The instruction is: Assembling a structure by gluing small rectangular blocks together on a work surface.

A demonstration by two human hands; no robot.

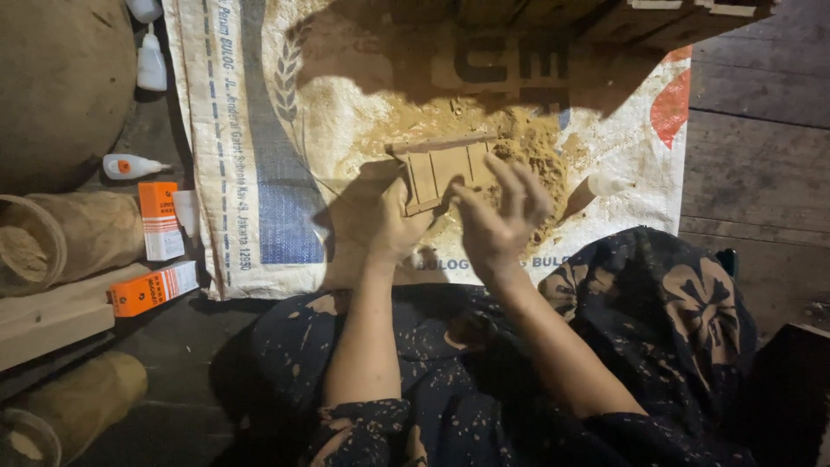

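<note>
My left hand (380, 220) grips a small flat wooden piece (439, 169) made of joined slats, holding it by its lower left corner. My right hand (500, 216) rests its fingers on the piece's lower right side, fingers spread and dusted with sawdust. Both hands hover over a pile of tan sawdust (527, 147) spread on a white woven sack (259, 156) on the floor. My lap in dark patterned cloth (657, 303) lies below the hands.
Left of the sack lie two small white glue bottles (131, 165) (151, 62), orange and white boxes (159, 220) (152, 289), and clear jars of sawdust (52, 242) (60, 406). A wooden plank (52, 320) lies at left. A dark wooden structure (657, 17) overhangs the top. Floorboards (761, 156) show at right.
</note>
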